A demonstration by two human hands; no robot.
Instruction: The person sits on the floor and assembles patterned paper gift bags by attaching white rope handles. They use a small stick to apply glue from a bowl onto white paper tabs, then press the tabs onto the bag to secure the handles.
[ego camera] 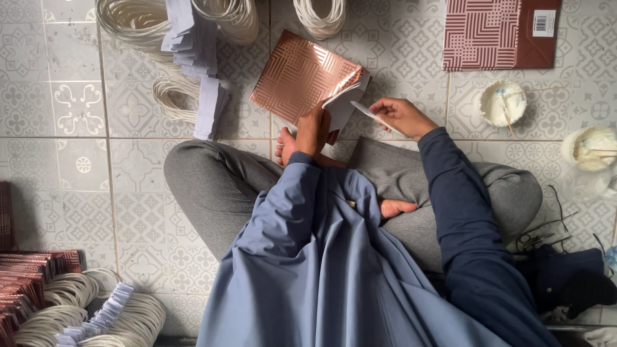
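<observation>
While my left hand [313, 132] grips the copper-patterned folded paper bag [302, 77] above my knees, my right hand [400, 115] pinches a thin white glue stick [373, 115] — best stroked evenly along the flap's edge.

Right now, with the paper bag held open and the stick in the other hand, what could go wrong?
1. The left hand pins the copper patterned bag only near one edge; it might slip or crease.
2. The right hand holds a thin white stick close to the open flap; if it carries glue, it could smear the shiny face.
3. The open glue bowl sits near the right elbow and could be knocked.
</observation>
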